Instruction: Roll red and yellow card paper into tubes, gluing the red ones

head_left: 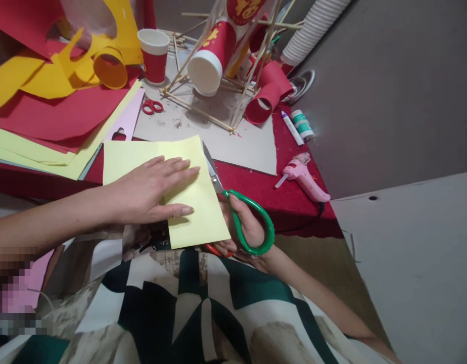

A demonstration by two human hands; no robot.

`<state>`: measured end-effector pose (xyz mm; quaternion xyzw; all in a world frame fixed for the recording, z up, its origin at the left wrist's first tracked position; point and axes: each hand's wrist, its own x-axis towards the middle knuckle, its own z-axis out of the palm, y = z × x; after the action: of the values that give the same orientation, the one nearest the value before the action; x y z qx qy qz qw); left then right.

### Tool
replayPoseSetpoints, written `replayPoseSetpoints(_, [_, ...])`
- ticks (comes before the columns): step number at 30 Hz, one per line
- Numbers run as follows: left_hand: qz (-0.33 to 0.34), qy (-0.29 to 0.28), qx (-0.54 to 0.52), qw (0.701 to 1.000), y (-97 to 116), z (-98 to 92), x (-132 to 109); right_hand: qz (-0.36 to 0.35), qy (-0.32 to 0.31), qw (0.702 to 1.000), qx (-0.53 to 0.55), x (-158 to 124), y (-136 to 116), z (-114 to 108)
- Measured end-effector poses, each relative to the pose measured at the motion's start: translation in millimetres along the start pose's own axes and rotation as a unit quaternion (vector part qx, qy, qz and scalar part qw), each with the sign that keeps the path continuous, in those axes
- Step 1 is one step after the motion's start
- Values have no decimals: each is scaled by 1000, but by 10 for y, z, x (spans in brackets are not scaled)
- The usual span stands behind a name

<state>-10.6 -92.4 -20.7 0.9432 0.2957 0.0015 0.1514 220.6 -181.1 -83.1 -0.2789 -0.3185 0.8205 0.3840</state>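
Observation:
A pale yellow paper sheet (206, 217) lies over the table's front edge and hangs above the lap. My left hand (153, 189) rests flat on it, fingers spread and pointing right. At the sheet's right side, my right hand (244, 227) is wrapped round the green-handled scissors (272, 230), thumb through the green loop. Part of a red-orange handle shows below the paper. One metal blade is visible along the sheet's upper right edge; the other is hidden by the paper.
Behind the paper, a stick frame (199, 114) holds paper cups above grey cardboard (252, 154). Small red scissors (152, 106) lie near it. Coloured sheets (66, 114) are stacked left; a pink glue gun (307, 182) and marker (292, 129) lie right.

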Motion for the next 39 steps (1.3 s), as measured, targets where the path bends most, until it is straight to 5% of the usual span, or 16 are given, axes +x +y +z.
replayPoseSetpoints(5, [-80,149,-73,983,-224,-325,222,-27,1,999,-31,-38,3,47])
replayPoseSetpoints(7, [-88,163,-101,978,-364,-414,377,-33,7,999,-36,-62,-1,77])
replayPoseSetpoints(14, [-57,14,-193,979,-579,-492,680,-48,30,996,-62,-103,-59,101])
replayPoseSetpoints(21, [-66,24,-224,972,-493,-452,645,3,50,998,-33,-73,-131,28])
replayPoseSetpoints(30, [-80,-3,-276,958,-425,-445,633,-19,55,995,-81,-20,-132,-23])
replayPoseSetpoints(39, [-95,13,-219,971,-398,-456,634,-43,56,991,-110,-58,-124,-13])
